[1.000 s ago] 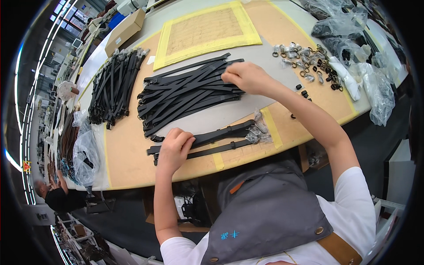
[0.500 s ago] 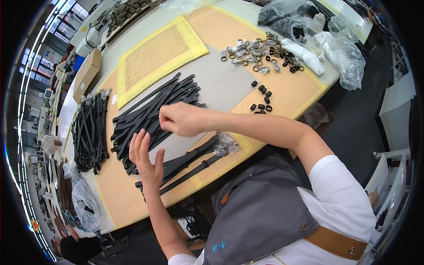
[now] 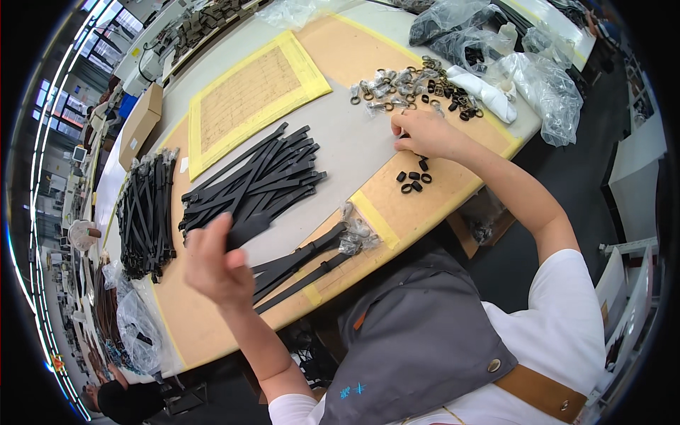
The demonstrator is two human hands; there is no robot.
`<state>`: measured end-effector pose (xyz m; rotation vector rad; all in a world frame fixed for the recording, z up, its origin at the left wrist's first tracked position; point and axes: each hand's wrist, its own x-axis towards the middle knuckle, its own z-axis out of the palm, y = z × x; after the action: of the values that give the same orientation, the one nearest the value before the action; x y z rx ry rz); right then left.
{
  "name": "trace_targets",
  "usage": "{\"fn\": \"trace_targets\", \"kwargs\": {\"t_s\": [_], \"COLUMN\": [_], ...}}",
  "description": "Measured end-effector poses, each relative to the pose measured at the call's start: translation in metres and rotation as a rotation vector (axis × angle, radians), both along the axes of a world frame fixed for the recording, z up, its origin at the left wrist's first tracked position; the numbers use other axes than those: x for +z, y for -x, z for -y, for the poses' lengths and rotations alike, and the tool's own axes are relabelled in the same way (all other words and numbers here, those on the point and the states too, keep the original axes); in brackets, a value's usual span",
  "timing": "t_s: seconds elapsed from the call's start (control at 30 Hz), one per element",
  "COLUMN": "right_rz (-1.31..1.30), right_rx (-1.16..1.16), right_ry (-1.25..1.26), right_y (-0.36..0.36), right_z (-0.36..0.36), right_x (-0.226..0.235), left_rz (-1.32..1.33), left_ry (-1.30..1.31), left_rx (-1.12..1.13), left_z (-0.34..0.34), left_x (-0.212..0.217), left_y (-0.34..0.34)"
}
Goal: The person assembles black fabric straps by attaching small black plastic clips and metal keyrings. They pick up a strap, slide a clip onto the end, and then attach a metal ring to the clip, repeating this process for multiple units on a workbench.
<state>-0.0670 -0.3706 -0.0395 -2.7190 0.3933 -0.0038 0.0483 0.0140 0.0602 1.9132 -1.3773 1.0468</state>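
Note:
My left hand (image 3: 218, 265) is closed round the end of a black strap (image 3: 248, 230), both smeared by motion. Behind it lies a loose pile of black straps (image 3: 265, 166). At the right of the table my right hand (image 3: 428, 134) has its fingers curled together at a small black strap loop, mostly hidden by the fingertips. Several more black strap loops (image 3: 416, 187) lie just nearer than this hand. Beyond it is a heap of metal rings and wrapped hardware (image 3: 393, 85). A few black straps with plastic-wrapped ends (image 3: 312, 258) lie by the near edge.
A second bundle of black straps (image 3: 145, 219) lies at the left. A yellow-taped board (image 3: 248, 95) and a cardboard box (image 3: 142, 124) are farther back. Clear plastic bags (image 3: 545, 92) fill the far right corner; a white roll (image 3: 485, 95) lies beside them.
My right hand has moved from the strap pile rightward to the black loops. My left hand, open before, has come nearer and closed on a black strap.

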Motion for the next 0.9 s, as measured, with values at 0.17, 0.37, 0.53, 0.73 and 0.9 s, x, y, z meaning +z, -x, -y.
{"fn": "trace_targets", "kwargs": {"t_s": [0.17,0.37,0.53,0.73,0.9], "right_rz": [0.152,0.149,0.336,0.457,0.424], "right_rx": [0.012,0.263,0.536,0.532,0.494], "right_ry": [-0.068,-0.882,-1.124,-1.176,-1.340], "right_y": [-0.010,-0.013,-0.008,-0.003,-0.006], "right_z": [-0.008,-0.068,-0.102,-0.112,-0.118], "right_x": [-0.007,0.037,0.046,0.031,0.023], "left_rz": [0.141,-0.266,-0.739,-0.779,-0.834], "left_ry": [0.074,-0.122,-0.191,-0.228,-0.207], "left_rx": [0.403,0.089,-0.098,-0.108,-0.138], "left_z": [-0.043,-0.017,0.020,0.032,0.032], "left_x": [0.052,0.034,-0.041,-0.063,-0.068], "left_y": [-0.020,0.000,-0.006,0.009,0.016]}}
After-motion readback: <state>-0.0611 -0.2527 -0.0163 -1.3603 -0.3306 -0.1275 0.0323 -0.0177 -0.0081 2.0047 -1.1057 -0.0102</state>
